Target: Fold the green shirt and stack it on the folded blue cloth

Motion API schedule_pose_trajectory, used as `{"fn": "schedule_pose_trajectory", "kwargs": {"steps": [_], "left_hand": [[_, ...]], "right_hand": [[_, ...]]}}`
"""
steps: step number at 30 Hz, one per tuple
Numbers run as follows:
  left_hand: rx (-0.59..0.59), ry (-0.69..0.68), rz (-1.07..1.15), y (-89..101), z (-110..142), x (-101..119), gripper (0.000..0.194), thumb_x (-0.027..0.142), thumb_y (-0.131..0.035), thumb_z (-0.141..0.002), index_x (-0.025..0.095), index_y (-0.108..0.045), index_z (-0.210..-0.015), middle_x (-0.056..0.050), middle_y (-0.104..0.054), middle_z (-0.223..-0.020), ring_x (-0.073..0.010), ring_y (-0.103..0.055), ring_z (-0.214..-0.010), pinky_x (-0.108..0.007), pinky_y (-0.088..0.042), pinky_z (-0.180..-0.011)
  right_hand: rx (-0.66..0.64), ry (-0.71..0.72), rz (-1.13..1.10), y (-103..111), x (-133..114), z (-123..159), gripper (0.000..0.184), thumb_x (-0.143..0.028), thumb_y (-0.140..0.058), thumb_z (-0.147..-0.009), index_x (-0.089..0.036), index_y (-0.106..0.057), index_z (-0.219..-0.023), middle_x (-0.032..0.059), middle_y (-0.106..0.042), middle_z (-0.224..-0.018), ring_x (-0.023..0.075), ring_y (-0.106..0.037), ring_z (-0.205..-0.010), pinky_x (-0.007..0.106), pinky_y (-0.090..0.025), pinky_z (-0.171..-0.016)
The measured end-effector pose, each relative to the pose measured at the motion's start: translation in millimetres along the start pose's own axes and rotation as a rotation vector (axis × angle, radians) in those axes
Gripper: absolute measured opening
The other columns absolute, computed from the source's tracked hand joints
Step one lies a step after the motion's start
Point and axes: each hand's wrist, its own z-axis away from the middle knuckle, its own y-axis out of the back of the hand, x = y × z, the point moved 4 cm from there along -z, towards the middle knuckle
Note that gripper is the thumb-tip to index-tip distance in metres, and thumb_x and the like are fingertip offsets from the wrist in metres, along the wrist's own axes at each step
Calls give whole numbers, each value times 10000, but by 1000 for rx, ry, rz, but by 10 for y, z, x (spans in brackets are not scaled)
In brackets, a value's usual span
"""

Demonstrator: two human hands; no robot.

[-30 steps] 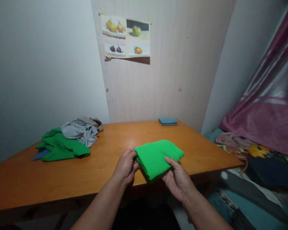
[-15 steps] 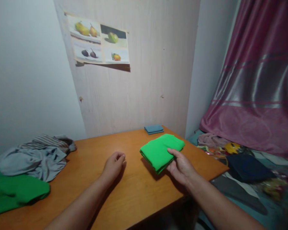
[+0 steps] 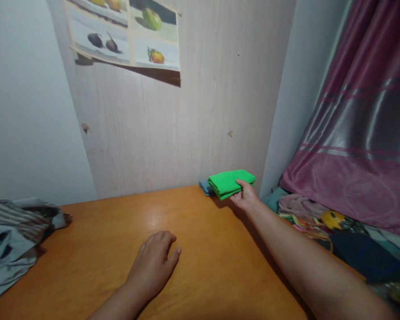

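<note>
A rumpled heap of grey and striped clothes [image 3: 11, 244] lies on the left part of the counter [image 3: 200, 271], and a folded blue cloth [image 3: 206, 188] sits by the far right corner, partly hidden behind the folded green cloth [image 3: 229, 180]. The right hand [image 3: 246, 197] holds that green cloth near the same corner, thumb on top and fingers clamped beneath; whether it touches the blue one, I cannot tell. The left hand [image 3: 153, 264] is empty, fingers loosely curled, thumb apart, over the counter's middle.
</note>
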Motion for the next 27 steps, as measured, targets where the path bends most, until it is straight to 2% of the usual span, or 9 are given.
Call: {"fn": "schedule_pose_trajectory", "kwargs": {"steps": [6, 12, 16, 19, 27], "left_hand": [[-8, 46, 4, -54, 11, -28, 289, 435, -541, -905, 237, -663, -1078, -118, -679, -1177, -311, -608, -1117, -469, -439, -983], [1, 119, 27, -90, 23, -78, 339, 461, -603, -857, 262, -718, -1106, -134, -673, -1284, -356, -588, -1216, -526, -416, -1058], [52, 151, 69, -117, 25, -124, 340, 458, -659, -810, 283, -746, -1089, -136, -681, -1298, -382, -589, -1229, -560, -402, -1078], [39, 177, 82, -131, 25, -136, 347, 464, -672, -793, 286, -755, -1079, -140, -680, -1305, -399, -584, -1241, -585, -392, -1085], [-2, 173, 35, -137, 32, -130, 369, 483, -629, -828, 293, -738, -1125, -127, -659, -1342, -385, -567, -1267, -570, -390, -1091]], "right_hand": [[40, -30, 14, -96, 157, -627, 158, -186, -573, -890, -179, -632, -1037, 50, -763, -795, 198, -728, -738, 403, -612, -796], [36, -48, 5, -214, 335, -999, 138, -191, -551, -907, -184, -626, -1023, 33, -754, -773, 181, -721, -729, 375, -612, -787], [22, -59, 3, -303, 426, -1139, 112, -191, -552, -918, -179, -623, -1003, 35, -751, -762, 177, -719, -729, 357, -612, -782], [21, -72, 9, -332, 479, -1194, 96, -193, -553, -923, -174, -622, -987, 44, -751, -758, 179, -719, -726, 355, -612, -779], [36, -87, 16, -253, 540, -1219, 107, -178, -534, -911, -186, -619, -975, 44, -751, -771, 181, -721, -728, 355, -610, -774]]}}
